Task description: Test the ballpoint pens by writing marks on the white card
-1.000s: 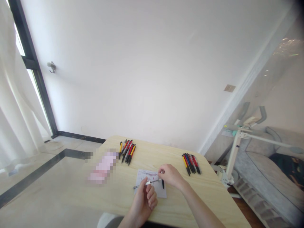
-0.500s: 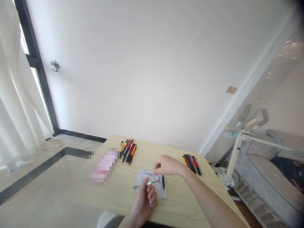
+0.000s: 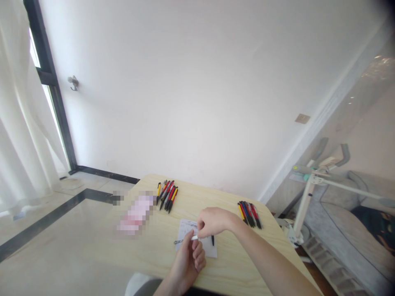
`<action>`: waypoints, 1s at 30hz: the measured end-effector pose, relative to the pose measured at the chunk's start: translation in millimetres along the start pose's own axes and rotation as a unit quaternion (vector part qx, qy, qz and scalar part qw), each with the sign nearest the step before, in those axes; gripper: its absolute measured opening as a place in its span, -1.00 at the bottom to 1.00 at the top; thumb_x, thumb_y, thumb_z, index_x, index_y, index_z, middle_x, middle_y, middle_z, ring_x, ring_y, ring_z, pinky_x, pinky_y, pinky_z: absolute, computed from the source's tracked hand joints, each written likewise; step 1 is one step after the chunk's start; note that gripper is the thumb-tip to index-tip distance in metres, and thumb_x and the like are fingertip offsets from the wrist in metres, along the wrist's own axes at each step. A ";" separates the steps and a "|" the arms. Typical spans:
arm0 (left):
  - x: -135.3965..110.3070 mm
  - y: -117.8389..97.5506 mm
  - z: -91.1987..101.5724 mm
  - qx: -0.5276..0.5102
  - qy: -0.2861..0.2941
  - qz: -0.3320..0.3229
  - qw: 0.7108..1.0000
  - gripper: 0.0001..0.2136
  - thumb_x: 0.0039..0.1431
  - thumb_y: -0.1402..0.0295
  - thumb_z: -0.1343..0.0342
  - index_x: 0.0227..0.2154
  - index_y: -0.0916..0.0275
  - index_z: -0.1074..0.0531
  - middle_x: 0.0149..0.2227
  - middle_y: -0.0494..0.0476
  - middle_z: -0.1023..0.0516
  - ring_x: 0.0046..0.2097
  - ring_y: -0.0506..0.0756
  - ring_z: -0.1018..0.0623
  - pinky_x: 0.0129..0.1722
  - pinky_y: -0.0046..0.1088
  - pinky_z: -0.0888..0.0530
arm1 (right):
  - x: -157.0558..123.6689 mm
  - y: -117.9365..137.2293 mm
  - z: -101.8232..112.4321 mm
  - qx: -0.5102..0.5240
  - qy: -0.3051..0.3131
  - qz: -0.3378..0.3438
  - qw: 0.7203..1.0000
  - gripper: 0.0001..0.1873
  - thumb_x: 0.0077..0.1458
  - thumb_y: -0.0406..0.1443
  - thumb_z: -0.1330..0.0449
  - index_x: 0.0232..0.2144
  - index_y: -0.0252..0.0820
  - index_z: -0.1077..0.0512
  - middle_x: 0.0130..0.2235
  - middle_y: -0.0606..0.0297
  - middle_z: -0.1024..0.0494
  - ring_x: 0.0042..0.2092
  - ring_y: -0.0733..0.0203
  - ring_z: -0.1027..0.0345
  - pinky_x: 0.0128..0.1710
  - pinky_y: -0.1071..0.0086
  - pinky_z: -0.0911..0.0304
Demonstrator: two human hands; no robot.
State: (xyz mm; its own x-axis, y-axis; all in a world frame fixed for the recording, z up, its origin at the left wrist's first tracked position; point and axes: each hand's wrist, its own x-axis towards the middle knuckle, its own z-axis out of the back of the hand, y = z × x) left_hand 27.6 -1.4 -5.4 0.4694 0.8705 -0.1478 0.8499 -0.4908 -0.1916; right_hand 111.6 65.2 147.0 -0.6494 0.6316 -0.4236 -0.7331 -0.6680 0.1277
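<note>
My left hand (image 3: 190, 260) is closed round a slim pen (image 3: 194, 237) with a white middle and a clear or silvery left end. It is held nearly level above a sheet of paper (image 3: 210, 251) with printing on it. Over the pen's right end, the fingers of my right hand (image 3: 213, 221) are pinched together, hiding that end. A black pen part (image 3: 212, 241) lies on the sheet's right side, partly covered by my right hand.
Several pens (image 3: 167, 196) in red, yellow, grey and black lie at the table's back left. Another bunch of pens (image 3: 249, 214) lies at the right. A blurred pink patch (image 3: 137, 214) shows at the left. The wall stands behind the wooden table (image 3: 240, 263).
My right hand has come down and left onto the pen's right end, covering the thin dark tip that showed before. My left hand has hardly moved.
</note>
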 end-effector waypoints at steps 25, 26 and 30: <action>-0.3 0.1 -2.2 0.011 0.006 0.006 1.000 -0.59 0.04 0.12 0.00 -0.72 0.21 0.02 -0.79 -0.17 0.01 -0.75 -0.12 -0.02 -0.71 -0.57 0.09 | -18.4 13.0 2.4 -0.142 -0.061 -0.035 0.987 -0.78 -0.23 -0.36 -0.10 -0.50 -0.13 -0.53 -0.47 0.20 -0.58 -0.43 0.18 -0.41 -0.54 0.48 -0.08; -0.3 0.0 -2.3 0.014 0.004 0.006 1.000 -0.58 0.03 0.12 -0.01 -0.72 0.21 0.02 -0.79 -0.17 0.01 -0.75 -0.13 -0.02 -0.71 -0.56 0.09 | -20.1 13.3 2.7 -0.150 -0.067 -0.036 0.986 -0.79 -0.22 -0.36 -0.10 -0.50 -0.15 -0.53 -0.48 0.19 -0.57 -0.43 0.17 -0.41 -0.54 0.48 -0.09; 0.0 0.0 -2.3 0.024 0.002 0.006 1.000 -0.58 0.01 0.11 -0.04 -0.72 0.21 0.02 -0.79 -0.18 0.01 -0.74 -0.13 -0.02 -0.70 -0.56 0.09 | -25.6 13.9 2.9 -0.175 -0.085 -0.040 0.980 -0.82 -0.19 -0.37 -0.10 -0.53 -0.20 -0.51 -0.49 0.13 -0.56 -0.43 0.14 -0.42 -0.54 0.46 -0.11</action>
State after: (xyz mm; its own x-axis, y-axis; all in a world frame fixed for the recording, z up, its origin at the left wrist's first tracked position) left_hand 28.2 -1.4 -3.2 0.4814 0.8642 -0.1466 0.8315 -0.5031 -0.2355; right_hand 117.4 40.9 162.2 -0.6383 0.7243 -0.2607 -0.6884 -0.6887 -0.2279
